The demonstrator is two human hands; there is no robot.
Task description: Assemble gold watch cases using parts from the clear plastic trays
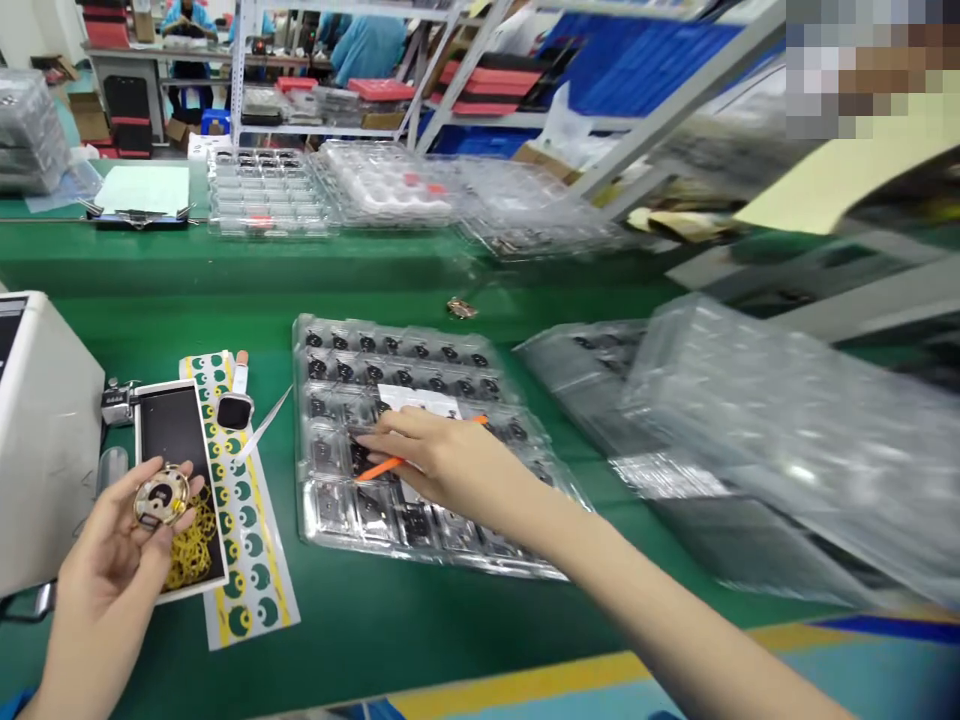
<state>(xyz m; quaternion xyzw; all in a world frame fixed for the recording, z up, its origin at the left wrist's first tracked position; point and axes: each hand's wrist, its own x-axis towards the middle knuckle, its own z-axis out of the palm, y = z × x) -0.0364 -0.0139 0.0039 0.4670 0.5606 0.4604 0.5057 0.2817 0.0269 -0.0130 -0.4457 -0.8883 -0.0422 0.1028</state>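
Note:
My left hand holds a round gold-rimmed part, like a watch case, between thumb and fingers, its inner side facing up. Below it is a white-rimmed black box with yellow ring-shaped scraps inside. In the middle, my right hand grips a thin orange pointed stick and reaches over a clear compartment tray. Its fingertips are down at a compartment; whether they pinch a part there is hidden. Small dark round parts sit in the tray's far rows, and a white paper lies across it.
A sticker strip with a smartwatch and tweezers on it lies left of the tray. A white machine stands far left. Stacked clear trays are at right. Another small part lies behind the tray. People sit farther back.

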